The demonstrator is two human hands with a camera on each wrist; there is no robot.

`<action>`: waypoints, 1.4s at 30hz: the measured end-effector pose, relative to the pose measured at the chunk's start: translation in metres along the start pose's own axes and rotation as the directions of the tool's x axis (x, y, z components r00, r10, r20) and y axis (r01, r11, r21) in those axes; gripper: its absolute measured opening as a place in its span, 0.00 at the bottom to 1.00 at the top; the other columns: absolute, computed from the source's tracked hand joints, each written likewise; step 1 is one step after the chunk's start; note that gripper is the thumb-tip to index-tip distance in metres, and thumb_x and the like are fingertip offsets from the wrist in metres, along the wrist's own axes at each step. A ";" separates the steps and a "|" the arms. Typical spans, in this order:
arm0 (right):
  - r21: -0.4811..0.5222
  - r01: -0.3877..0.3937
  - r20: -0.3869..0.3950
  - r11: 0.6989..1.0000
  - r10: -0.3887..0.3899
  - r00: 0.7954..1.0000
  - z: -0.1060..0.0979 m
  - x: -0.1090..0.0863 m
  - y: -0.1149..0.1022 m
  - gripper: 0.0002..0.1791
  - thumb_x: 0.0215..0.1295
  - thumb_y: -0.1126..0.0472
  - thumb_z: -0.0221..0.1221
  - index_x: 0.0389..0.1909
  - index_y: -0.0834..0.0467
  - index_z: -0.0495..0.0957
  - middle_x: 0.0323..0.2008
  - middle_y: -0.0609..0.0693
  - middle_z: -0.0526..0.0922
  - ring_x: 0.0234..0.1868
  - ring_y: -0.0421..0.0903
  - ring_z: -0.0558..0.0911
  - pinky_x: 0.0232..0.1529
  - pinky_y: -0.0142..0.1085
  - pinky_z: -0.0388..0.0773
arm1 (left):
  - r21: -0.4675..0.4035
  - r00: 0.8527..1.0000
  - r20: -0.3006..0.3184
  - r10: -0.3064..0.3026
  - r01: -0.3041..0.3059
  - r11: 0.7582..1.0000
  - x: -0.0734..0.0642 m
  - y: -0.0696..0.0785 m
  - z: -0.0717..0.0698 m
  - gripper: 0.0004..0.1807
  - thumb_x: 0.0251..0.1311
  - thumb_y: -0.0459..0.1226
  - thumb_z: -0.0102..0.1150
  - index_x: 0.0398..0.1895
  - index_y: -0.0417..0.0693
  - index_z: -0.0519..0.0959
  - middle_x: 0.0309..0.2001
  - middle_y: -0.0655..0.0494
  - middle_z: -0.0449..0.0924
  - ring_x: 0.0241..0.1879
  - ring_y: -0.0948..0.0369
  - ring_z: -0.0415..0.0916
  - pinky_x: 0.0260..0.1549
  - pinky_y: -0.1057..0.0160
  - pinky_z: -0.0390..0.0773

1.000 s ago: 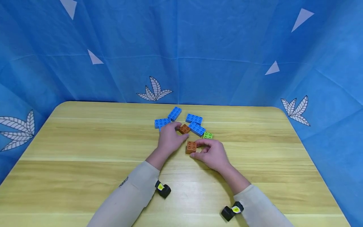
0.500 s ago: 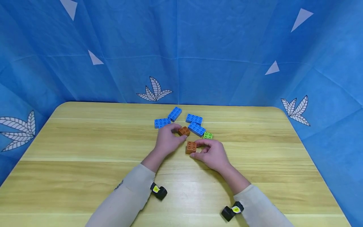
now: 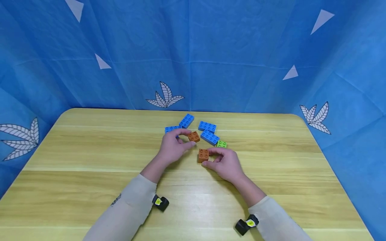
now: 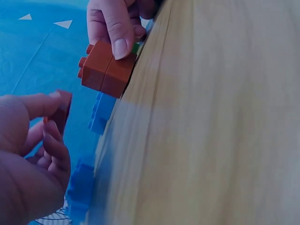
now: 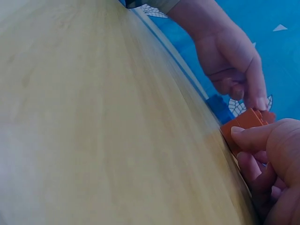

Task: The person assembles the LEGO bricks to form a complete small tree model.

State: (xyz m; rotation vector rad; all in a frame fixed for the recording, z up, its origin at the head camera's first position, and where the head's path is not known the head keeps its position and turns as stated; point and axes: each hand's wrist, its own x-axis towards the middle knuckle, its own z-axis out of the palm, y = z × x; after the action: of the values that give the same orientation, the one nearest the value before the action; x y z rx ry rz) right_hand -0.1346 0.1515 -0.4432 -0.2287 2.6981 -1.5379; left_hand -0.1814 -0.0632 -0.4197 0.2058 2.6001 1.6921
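Note:
My left hand (image 3: 172,147) pinches a brown toy building brick (image 3: 194,137) between thumb and fingers. In the left wrist view that brown brick (image 4: 61,112) is held off the table. With thumb and fingers, my right hand (image 3: 226,164) grips a stack of two brown bricks (image 3: 203,156), studs up, low at the table. The seam between the stacked bricks (image 4: 107,71) shows in the left wrist view. Several blue bricks (image 3: 209,137) lie just beyond the hands, one partly hidden behind my left fingers. A green brick (image 3: 221,144) sits behind my right hand.
The wooden table (image 3: 90,160) reaches back to a blue curtain (image 3: 235,43) with leaf and triangle prints. Two blue bricks lie farthest back, one of them a blue brick (image 3: 207,126) right of centre. Black wrist cameras (image 3: 161,203) sit at both sleeves.
My left hand has drawn back to the left, lifting the brown brick away from beside the blue bricks. The right hand and its stack have barely moved.

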 end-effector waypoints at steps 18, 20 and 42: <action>-0.051 0.021 0.007 0.999 -0.020 1.000 0.004 0.006 -0.006 0.21 0.52 0.60 0.77 0.49 0.56 0.86 0.41 0.46 0.85 0.23 0.44 0.77 0.24 0.36 0.76 | -0.074 0.965 0.243 0.098 -0.082 0.994 -0.010 0.005 -0.006 0.19 0.55 0.34 0.74 0.51 0.52 0.84 0.29 0.48 0.75 0.19 0.55 0.66 0.15 0.63 0.65; -0.050 0.019 0.011 0.999 -0.018 1.000 0.005 0.006 -0.008 0.22 0.52 0.60 0.77 0.49 0.56 0.86 0.42 0.47 0.85 0.24 0.44 0.77 0.26 0.37 0.77 | -0.073 0.961 0.258 0.104 -0.088 0.993 -0.009 0.004 -0.007 0.19 0.55 0.34 0.74 0.51 0.51 0.84 0.29 0.48 0.75 0.19 0.55 0.66 0.15 0.63 0.65; -0.037 0.039 0.012 0.999 -0.038 0.999 0.008 0.008 -0.005 0.21 0.52 0.61 0.77 0.48 0.57 0.86 0.42 0.47 0.85 0.25 0.45 0.77 0.27 0.37 0.77 | -0.036 0.937 0.283 0.206 -0.204 0.978 -0.010 -0.002 -0.006 0.16 0.57 0.35 0.73 0.49 0.50 0.85 0.47 0.58 0.80 0.25 0.57 0.69 0.23 0.62 0.70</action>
State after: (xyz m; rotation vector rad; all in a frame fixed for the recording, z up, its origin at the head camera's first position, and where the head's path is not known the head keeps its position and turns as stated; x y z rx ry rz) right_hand -0.1411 0.1415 -0.4429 -0.2908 2.7312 -1.4927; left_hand -0.1719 -0.0708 -0.4198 0.6895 2.4286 1.5852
